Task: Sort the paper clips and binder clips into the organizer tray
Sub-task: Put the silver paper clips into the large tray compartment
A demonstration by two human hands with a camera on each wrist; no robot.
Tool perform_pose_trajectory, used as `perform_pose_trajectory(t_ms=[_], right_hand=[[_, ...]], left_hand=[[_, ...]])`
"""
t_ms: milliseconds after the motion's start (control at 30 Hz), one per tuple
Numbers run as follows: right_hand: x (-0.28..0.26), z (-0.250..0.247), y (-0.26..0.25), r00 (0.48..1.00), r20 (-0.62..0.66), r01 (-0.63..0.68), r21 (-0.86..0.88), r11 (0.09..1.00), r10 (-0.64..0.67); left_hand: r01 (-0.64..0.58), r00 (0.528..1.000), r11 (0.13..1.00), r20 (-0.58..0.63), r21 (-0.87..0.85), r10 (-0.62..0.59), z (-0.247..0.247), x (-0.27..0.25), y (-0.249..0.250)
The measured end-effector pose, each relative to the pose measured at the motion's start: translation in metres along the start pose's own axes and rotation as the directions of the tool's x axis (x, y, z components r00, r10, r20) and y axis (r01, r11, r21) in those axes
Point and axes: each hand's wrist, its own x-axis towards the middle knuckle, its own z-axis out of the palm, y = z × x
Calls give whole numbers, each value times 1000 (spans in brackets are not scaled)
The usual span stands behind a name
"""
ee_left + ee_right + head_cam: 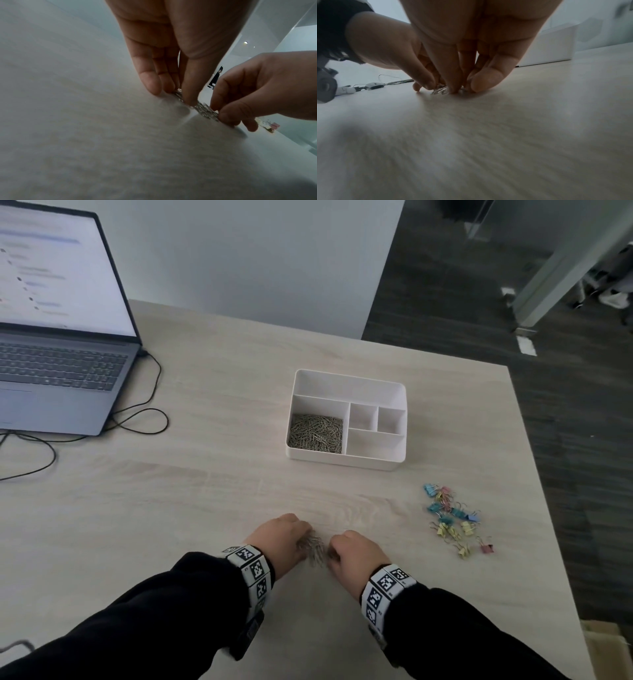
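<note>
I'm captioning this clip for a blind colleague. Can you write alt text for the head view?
Two hands, the left hand and right hand, gather a small pile of paper clips on a wooden table. Beyond them a white organizer tray holds paper clips in one compartment; coloured binder clips lie loose to its right.

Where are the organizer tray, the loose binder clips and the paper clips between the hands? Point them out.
organizer tray (349, 376): head view, bare far rim.
binder clips (451, 518): head view, middle of the scattered pile on the table.
paper clips (313, 549): head view, middle of the small heap between both hands.
</note>
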Motion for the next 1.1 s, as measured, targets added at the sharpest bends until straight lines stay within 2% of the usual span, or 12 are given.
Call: perform_pose_trajectory(t_ms=[200,533,700,967,1100], right_hand=[[-8,-1,8,996,-51,-71,98,993,76],[4,2,-24,995,4,-98,54,994,98],[15,-1,-29,996,14,-83,12,996,83],[24,-4,-26,998,8,-66,-1,998,66],[28,-8,-26,998,16,-67,-11,998,67]], left_hand=[[13,999,999,-39,-35,-15,-7,-10,-18],[-92,996,994,1,58,92,0,4,0],[-113,993,988,39,106,109,-2,10,5],[-85,994,979,83,184,70,-6,19,6],[-35,991,971,135,238,2,-10,25,12]])
